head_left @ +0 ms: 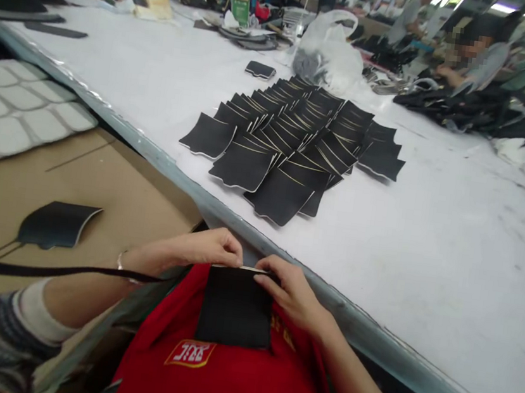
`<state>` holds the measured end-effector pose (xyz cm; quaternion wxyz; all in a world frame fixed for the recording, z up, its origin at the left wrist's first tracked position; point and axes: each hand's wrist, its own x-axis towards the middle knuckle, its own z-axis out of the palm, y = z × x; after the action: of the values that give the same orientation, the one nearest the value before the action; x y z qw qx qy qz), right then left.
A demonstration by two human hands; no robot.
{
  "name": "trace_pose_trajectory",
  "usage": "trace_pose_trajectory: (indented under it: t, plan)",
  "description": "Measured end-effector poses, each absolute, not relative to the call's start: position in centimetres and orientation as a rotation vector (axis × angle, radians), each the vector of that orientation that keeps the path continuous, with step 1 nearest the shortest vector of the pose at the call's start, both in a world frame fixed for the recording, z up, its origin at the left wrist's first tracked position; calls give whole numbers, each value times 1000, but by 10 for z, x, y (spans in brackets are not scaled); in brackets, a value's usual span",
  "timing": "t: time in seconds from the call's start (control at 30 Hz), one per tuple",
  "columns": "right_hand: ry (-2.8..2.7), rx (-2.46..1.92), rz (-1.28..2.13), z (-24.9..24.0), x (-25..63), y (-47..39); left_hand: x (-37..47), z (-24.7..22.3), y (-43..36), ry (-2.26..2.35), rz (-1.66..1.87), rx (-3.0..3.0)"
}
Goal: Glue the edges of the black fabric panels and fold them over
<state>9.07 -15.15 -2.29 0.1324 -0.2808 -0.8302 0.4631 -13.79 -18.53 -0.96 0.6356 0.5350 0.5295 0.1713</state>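
A black leather piece (pixel 236 311) with a pale top edge lies against the red apron (pixel 230 377) in front of me. At its upper left edge, my left hand (pixel 220 247) is closed, thumb and fingers pinched together. My right hand (pixel 292 289) grips the upper right corner, with the thumb on the near face and the fingers behind the edge. Beyond the table edge, many similar black leather pieces (pixel 284 196) lie overlapping in rows on the white tabletop (pixel 408 259).
One more black piece (pixel 60 224) rests on a cardboard box (pixel 142 201) at left, near a black strap (pixel 52 271). A plastic bag (pixel 330 52) and a small dark folded item (pixel 260 70) stand behind the rows. A co-worker (pixel 480 57) sits across the table.
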Motion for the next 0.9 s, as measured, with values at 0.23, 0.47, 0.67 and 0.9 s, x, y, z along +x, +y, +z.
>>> trace_pose_trajectory:
  t: [0.23, 0.47, 0.67, 0.9]
  plan:
    - [-2584, -692, 878, -27, 82, -163, -141, -9, -184, 1191, 326, 1080]
    - [-2558, -635, 739, -28, 67, -173, -142, -12, -195, 1221, 416, 1101]
    - [-2605, -613, 703, -27, 66, -175, -138, -14, -202, 1260, 411, 1145]
    - [-2688, -615, 853, -30, 66, -166, -130, -15, -203, 1241, 351, 1251]
